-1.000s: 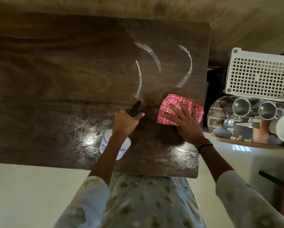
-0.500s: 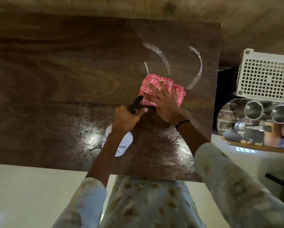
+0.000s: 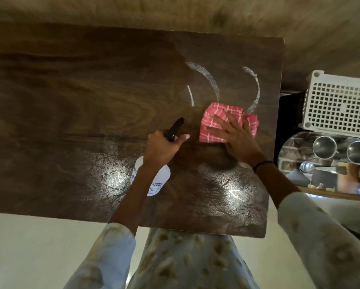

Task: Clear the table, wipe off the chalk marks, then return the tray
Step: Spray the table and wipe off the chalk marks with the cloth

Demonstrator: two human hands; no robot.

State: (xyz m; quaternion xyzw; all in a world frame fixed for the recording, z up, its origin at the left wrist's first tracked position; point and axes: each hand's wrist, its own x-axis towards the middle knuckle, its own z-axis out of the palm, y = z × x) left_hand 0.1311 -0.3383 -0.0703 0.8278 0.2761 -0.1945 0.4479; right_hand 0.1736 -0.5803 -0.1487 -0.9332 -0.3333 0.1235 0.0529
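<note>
On the dark wooden table (image 3: 70,101), white curved chalk marks (image 3: 211,80) remain toward the far right. My right hand (image 3: 235,136) presses flat, fingers spread, on a folded red checked cloth (image 3: 215,117) just below those marks. My left hand (image 3: 164,148) grips the neck of a white spray bottle (image 3: 154,182) with a black trigger nozzle (image 3: 174,128), held over the table beside the cloth. A mirrored tray (image 3: 295,147) with two steel cups (image 3: 324,149), a spoon and other small items sits off the table at the right.
A white perforated plastic basket (image 3: 339,103) stands behind the tray at the right. Wet, shiny smears (image 3: 112,174) cover the near part of the table. Pale floor (image 3: 28,247) lies below the table's front edge, and a light wall runs behind it.
My right hand slid the cloth up-left over the chalk and then back down to the right; the left chalk stroke is shorter. My left hand kept hold of the bottle.
</note>
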